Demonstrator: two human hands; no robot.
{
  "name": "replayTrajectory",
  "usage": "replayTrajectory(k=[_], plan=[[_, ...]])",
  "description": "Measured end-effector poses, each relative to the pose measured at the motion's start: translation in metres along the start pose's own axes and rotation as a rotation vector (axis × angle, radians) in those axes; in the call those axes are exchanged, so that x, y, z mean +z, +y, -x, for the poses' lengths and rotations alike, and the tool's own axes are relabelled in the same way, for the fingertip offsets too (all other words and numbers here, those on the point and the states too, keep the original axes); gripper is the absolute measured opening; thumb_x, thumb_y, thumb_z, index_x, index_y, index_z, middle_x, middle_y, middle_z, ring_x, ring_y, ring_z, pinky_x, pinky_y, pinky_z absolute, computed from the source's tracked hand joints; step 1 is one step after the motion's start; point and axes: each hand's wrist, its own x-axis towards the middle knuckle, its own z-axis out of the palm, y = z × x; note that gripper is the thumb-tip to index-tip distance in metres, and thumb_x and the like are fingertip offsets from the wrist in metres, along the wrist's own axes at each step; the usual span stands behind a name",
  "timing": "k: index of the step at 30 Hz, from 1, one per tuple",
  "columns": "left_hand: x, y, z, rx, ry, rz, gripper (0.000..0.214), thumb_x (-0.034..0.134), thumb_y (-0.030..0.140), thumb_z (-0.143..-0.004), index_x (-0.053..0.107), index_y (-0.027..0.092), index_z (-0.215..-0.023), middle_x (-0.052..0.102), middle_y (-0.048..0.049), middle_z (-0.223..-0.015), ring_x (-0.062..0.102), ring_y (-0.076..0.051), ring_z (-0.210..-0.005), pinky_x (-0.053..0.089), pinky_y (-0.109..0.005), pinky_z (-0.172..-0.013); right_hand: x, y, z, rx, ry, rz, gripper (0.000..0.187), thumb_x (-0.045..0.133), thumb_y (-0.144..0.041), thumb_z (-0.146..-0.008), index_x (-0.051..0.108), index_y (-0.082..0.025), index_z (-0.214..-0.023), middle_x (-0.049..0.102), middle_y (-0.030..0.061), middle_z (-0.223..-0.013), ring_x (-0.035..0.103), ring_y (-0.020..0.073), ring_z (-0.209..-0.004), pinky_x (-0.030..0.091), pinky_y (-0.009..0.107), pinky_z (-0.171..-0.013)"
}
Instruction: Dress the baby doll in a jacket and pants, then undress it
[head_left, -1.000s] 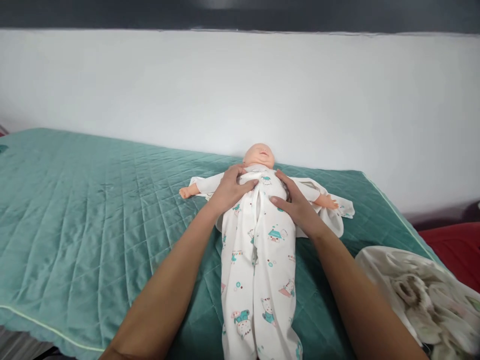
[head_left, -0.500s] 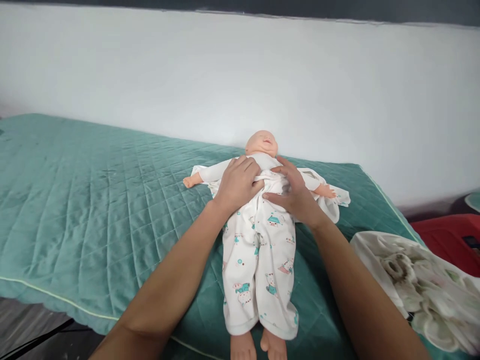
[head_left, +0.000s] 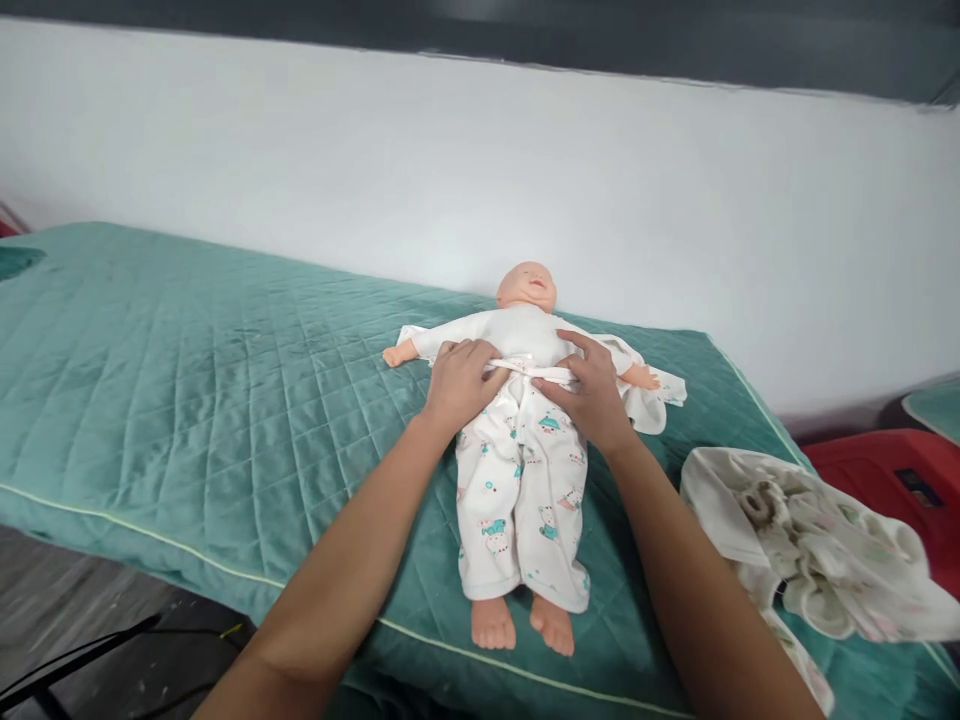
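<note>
A baby doll (head_left: 526, 288) lies on its back, arms spread and bare feet toward me. It wears white printed pants (head_left: 521, 500), and its torso is white. At the waist, my left hand (head_left: 463, 378) grips one side of the waistband, fingers curled over the edge. My right hand (head_left: 591, 385) pinches the waistband's other side between thumb and fingers. The band is stretched straight across the doll's belly between both hands. Beneath the doll's arms and back lies an open white printed top (head_left: 646, 408), mostly hidden.
The doll rests on a green quilted bedcover (head_left: 225, 420) with a pale piped edge. Crumpled white floral cloth (head_left: 817, 540) lies at the right edge. Past it stands a red plastic item (head_left: 885, 470). A white wall (head_left: 420, 160) runs behind the bed. Black cables show at lower left.
The bunched waistband is now pulled flat and straight across the belly. Both hands are slightly lower on the doll, and my right fingers have closed on the band. The view has shifted.
</note>
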Motion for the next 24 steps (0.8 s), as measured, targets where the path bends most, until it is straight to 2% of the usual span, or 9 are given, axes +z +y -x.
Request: replayTrajectory(k=[7, 15, 20, 24], plan=[[-0.013, -0.008, 0.042, -0.169, -0.089, 0.012, 0.027, 0.049, 0.043, -0.1, 0.063, 0.02, -0.099, 0.074, -0.0053, -0.095, 0.068, -0.025, -0.095, 0.041, -0.039, -0.089, 0.0, 0.008, 0.009, 0.01, 0.033, 0.034, 0.029, 0.076, -0.043, -0.079, 0.057, -0.023, -0.069, 0.057, 0.0073, -0.142, 0.047, 0.0343, -0.13, 0.033, 0.057, -0.111], [-0.019, 0.0, 0.057, -0.244, -0.121, 0.01, 0.026, 0.047, 0.043, -0.102, 0.061, 0.022, -0.104, 0.074, -0.0072, -0.106, 0.067, -0.025, -0.104, 0.045, -0.037, -0.089, -0.004, 0.002, 0.043, 0.067, 0.138, 0.149, 0.032, 0.07, -0.049, -0.085, 0.059, -0.023, -0.071, 0.056, 0.01, -0.14, 0.043, 0.0369, -0.132, 0.034, 0.062, -0.109], [-0.02, 0.003, 0.057, -0.275, -0.15, 0.036, 0.028, 0.043, 0.046, -0.103, 0.059, 0.023, -0.106, 0.072, -0.0071, -0.109, 0.066, -0.024, -0.104, 0.046, -0.032, -0.077, -0.001, -0.008, 0.07, 0.175, 0.191, 0.161, 0.032, 0.067, -0.049, -0.087, 0.059, -0.024, -0.07, 0.06, 0.0118, -0.118, 0.051, 0.034, -0.113, 0.041, 0.057, -0.1], [-0.02, 0.004, 0.056, -0.26, -0.135, 0.021, 0.028, 0.043, 0.045, -0.103, 0.059, 0.023, -0.107, 0.071, -0.0076, -0.109, 0.066, -0.024, -0.104, 0.046, -0.033, -0.077, 0.001, -0.016, 0.076, 0.227, 0.197, 0.17, 0.033, 0.065, -0.048, -0.087, 0.055, -0.024, -0.067, 0.059, 0.0097, -0.098, 0.05, 0.0299, -0.095, 0.043, 0.051, -0.09]])
